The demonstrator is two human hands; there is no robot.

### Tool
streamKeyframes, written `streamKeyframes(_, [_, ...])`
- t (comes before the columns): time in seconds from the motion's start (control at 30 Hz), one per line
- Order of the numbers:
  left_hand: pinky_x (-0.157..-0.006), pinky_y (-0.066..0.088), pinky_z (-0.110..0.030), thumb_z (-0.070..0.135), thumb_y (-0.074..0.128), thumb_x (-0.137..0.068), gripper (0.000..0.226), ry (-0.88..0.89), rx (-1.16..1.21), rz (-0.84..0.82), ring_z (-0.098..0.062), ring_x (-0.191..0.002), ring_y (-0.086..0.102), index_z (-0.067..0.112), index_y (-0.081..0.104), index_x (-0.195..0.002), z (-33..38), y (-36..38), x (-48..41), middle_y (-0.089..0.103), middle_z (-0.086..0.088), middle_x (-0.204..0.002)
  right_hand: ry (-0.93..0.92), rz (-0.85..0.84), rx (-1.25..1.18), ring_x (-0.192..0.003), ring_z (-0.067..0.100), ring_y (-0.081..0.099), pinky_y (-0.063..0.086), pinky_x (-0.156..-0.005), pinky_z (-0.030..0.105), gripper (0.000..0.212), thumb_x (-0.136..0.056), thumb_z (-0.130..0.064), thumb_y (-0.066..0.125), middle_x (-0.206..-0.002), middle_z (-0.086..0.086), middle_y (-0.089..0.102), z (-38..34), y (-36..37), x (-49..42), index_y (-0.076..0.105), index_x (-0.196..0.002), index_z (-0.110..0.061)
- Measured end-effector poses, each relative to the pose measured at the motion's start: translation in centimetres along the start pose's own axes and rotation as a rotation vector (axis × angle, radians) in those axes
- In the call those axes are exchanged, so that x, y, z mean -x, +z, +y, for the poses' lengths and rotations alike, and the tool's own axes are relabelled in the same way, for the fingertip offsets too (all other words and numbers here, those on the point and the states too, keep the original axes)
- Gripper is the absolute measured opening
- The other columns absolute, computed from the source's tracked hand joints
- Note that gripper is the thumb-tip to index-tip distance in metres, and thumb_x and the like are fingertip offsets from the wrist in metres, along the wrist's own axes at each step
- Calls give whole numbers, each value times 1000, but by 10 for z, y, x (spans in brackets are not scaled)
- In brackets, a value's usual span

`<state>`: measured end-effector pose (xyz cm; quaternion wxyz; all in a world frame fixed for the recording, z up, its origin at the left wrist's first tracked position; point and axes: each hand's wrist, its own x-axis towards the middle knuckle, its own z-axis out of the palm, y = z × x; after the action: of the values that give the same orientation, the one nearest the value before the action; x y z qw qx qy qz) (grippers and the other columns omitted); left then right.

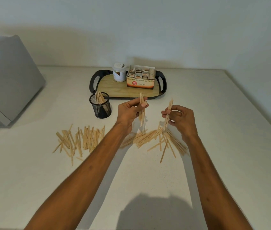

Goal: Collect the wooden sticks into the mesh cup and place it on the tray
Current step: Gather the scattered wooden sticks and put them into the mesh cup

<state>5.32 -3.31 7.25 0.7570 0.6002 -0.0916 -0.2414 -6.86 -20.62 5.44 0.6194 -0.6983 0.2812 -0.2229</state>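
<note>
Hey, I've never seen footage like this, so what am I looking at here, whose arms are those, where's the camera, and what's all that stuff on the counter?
No machine here: a person wears a camera on the head, looking down at their own arms. The left hand holds a small bundle of wooden sticks upright, and the right hand holds another few. More sticks lie loose in two scattered piles on the pale counter. A black mesh cup, already holding some sticks, stands on the counter just in front of a dark-rimmed tray. The tray carries a jar and a box of tea bags. A grey appliance sits at the far left.
</note>
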Motion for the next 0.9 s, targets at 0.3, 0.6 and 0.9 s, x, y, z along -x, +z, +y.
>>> streamKeyframes(0.3, [-111, 59, -43, 0, 75, -98, 33, 150, -17, 162, -29, -114, 78, 1, 76, -131, 38, -60, -9, 79, -22, -121, -111, -163, -91, -101, 24, 81, 63, -98, 46, 18, -100, -11, 72, -105, 11, 83, -32, 77, -18, 78, -116, -3])
streamKeyframes(0.6, [-98, 61, -36, 1, 76, -98, 35, 263, 41, 290, -16, -109, 70, 0, 76, -132, 85, -123, -32, 78, -12, -130, -197, -251, -129, -101, 25, 81, 64, -93, 47, 15, -99, -8, 73, -103, 12, 83, -72, 178, -36, 80, -112, -4])
streamKeyframes(0.9, [-59, 53, -3, 7, 78, -98, 33, 269, -26, 311, 11, -83, 74, 7, 78, -131, 84, -158, -74, 84, 12, -104, -262, -262, -138, -101, 23, 81, 65, -92, 49, 17, -100, -7, 72, -103, 11, 83, -90, 244, -70, 78, -115, -2])
